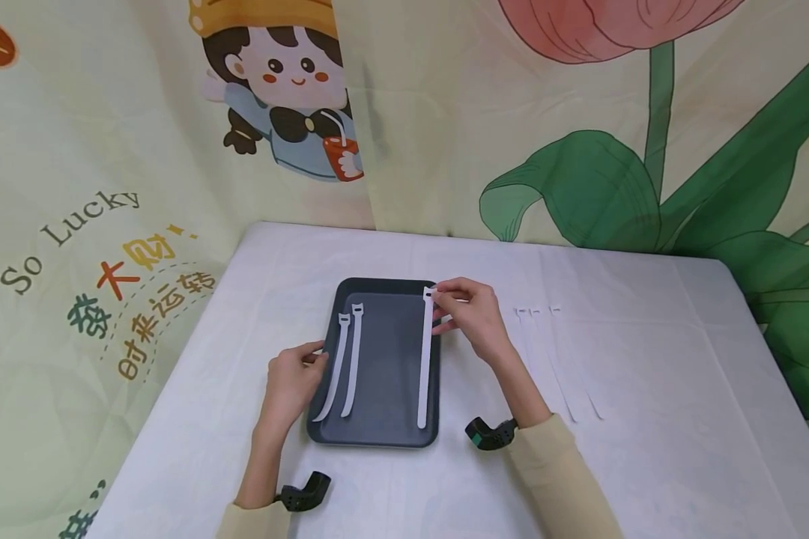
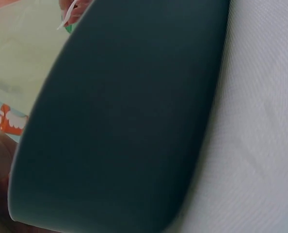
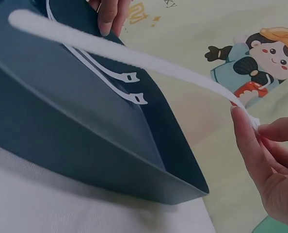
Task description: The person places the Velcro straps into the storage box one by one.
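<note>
Lettering (image 1: 124,277) on the printed backdrop (image 1: 431,150) sits far left, then a dark tray (image 1: 391,374) with two white slotted straps (image 1: 355,359) lying along its left side, and three more straps (image 1: 535,311), faint on the white tablecloth (image 1: 681,359), at right. The left hand (image 1: 295,382) reaches forward, its thumb and fingers pinching the tray's left rim, while the right hand (image 1: 472,318), angled inward, pinches another strap (image 1: 425,359) by its slotted head, the strip extending over the tray's right side.

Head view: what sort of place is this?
Probably an indoor tabletop recording setup, though I can't tell what room. Clues: a white-covered table, a creased backdrop printed with a cartoon figure and plant, and black wrist cameras.
</note>
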{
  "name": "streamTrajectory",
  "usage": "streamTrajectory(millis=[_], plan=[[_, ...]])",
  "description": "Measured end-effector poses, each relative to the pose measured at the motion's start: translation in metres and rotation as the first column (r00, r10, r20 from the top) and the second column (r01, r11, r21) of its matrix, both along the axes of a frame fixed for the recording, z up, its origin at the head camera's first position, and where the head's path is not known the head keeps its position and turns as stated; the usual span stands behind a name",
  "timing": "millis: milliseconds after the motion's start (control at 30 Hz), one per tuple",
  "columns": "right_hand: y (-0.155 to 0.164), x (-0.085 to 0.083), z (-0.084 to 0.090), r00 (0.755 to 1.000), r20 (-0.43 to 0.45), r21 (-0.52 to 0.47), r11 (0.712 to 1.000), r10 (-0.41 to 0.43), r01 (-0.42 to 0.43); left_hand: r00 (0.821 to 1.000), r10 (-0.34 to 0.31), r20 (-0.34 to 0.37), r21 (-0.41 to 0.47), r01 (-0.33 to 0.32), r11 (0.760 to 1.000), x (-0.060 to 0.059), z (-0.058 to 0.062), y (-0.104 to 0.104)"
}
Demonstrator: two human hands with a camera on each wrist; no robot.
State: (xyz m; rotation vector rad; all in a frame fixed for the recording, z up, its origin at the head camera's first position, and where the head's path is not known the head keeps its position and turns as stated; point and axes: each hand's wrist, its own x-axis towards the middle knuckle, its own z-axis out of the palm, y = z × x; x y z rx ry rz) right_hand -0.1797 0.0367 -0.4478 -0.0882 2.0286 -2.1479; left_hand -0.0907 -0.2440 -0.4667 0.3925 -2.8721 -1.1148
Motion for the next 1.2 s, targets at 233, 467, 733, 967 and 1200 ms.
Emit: streamTrajectory(millis=[233, 467, 733, 967, 1200], plan=[[-0.014, -0.004, -0.001, 1.000, 0.007, -0.031, 0.999, 0.012, -0.012, 1.000, 0.000, 0.016, 0.006, -0.001, 1.000, 0.000, 0.000, -0.001], [-0.029, -0.010, -0.001, 1.000, 0.023, -0.059, 0.998, 0.015, -0.013, 1.000, 0.008, 0.028, 0.005, -0.008, 1.000, 0.000, 0.003, 0.000], [-0.043, -0.013, -0.010, 0.999, 0.045, -0.041, 0.999, 0.027, -0.025, 1.000, 0.007, 0.031, 0.018, -0.007, 1.000, 0.000, 0.002, -0.001], [-0.055, -0.017, -0.016, 0.999, 0.039, -0.040, 0.999, 0.031, -0.030, 1.000, 0.013, 0.025, 0.026, -0.014, 1.000, 0.001, 0.002, -0.001], [-0.066, -0.018, -0.021, 0.998, 0.048, -0.041, 0.999, 0.037, -0.035, 1.000, 0.013, 0.022, 0.025, -0.013, 1.000, 0.001, 0.002, -0.001]])
